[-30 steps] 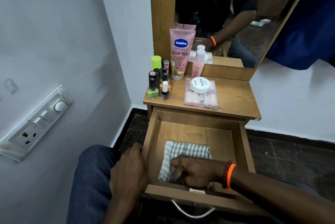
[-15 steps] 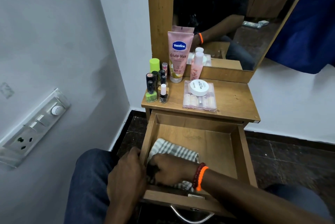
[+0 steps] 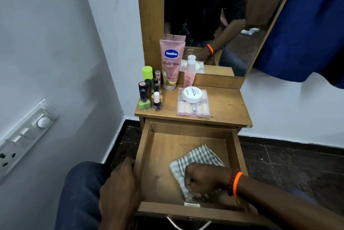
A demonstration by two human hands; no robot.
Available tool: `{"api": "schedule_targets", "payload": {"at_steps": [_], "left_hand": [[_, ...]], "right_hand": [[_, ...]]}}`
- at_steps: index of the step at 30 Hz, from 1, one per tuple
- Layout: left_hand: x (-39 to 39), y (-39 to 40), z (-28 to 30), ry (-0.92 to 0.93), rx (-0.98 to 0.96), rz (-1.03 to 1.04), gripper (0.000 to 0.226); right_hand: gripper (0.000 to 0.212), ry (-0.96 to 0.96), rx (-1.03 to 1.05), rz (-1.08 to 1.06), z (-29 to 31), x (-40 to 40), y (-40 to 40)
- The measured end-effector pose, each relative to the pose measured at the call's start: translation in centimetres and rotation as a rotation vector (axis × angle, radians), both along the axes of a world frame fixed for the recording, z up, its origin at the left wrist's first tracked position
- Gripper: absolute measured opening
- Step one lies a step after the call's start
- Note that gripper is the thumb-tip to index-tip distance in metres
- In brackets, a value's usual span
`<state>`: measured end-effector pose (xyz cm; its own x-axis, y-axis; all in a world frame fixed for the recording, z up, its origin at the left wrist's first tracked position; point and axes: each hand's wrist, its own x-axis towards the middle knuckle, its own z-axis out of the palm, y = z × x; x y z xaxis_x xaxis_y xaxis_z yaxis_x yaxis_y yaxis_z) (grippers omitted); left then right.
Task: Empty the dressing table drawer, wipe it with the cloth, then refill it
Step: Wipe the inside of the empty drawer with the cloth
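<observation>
The wooden drawer is pulled out below the dressing table top and holds nothing but a grey-and-white checked cloth. My right hand presses down on the cloth in the drawer's front right part, fingers closed on it. My left hand grips the drawer's left wall from outside. On the table top stand a pink Vaseline tube, a small pink bottle, several nail polish bottles and a clear case with a white round jar on it.
A mirror rises behind the table top. The grey wall on the left carries a switch and socket panel. My knee in dark jeans is left of the drawer. A metal handle hangs under the drawer front. Blue fabric hangs at right.
My right hand has dragged the cloth from the drawer's front left corner toward the front right. My left hand stays on the drawer's left wall.
</observation>
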<state>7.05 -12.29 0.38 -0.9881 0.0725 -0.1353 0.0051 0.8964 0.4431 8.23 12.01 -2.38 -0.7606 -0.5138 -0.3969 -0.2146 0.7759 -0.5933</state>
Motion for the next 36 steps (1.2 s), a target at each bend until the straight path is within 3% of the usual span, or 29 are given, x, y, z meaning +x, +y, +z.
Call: {"api": "schedule_targets", "payload": {"at_steps": [4,7,10,12,13,15,17,20,22,25,27,30,36], "left_hand": [[0.1,0.2,0.8,-0.064,0.009,0.003,0.024],[0.2,0.2,1.6,-0.098,0.034,0.005,0.017],[0.0,0.1,1.8,-0.141,0.029,-0.005,0.016],[-0.2,0.2,1.9,-0.161,0.031,-0.010,0.017],[-0.2,0.3,2.0,-0.160,0.034,-0.004,0.017],[-0.3,0.3,2.1,-0.173,0.042,0.010,0.019],[-0.3,0.2,2.1,-0.198,0.046,0.018,0.019],[-0.5,0.2,2.0,-0.203,0.060,0.028,0.014],[-0.6,0.4,2.3,-0.218,0.097,0.058,0.010],[-0.4,0.4,2.5,-0.225,0.223,0.094,0.012],[-0.6,0.4,2.2,-0.226,0.171,0.057,0.013],[-0.9,0.3,1.4,-0.202,0.069,0.043,0.019],[-0.7,-0.1,0.7,-0.094,-0.069,-0.067,0.028]], "right_hand": [[0.020,0.134,-0.055,-0.022,-0.4,-1.1,-2.3],[0.018,0.111,-0.120,-0.080,0.3,-1.9,-3.6],[0.021,0.115,-0.134,-0.336,1.1,-1.8,-3.3],[0.020,0.325,-0.034,-0.511,0.6,-0.8,-2.8],[0.026,0.387,0.083,-0.558,0.2,-0.3,-2.7],[0.058,0.226,0.320,-0.559,-0.6,0.5,-3.4],[0.087,0.079,0.334,-0.487,-1.2,0.4,-4.3],[0.096,0.181,0.256,-0.376,-1.9,-1.9,-4.9],[0.091,0.256,0.222,-0.391,-1.9,-3.3,-4.5],[0.063,0.356,0.178,-0.492,-1.7,-3.6,-2.7],[0.050,0.385,0.168,-0.563,-1.9,-3.1,-1.2],[0.056,0.367,0.222,-0.627,-2.3,-2.0,0.5],[0.040,0.303,0.379,-0.769,-1.2,0.0,2.8]]}}
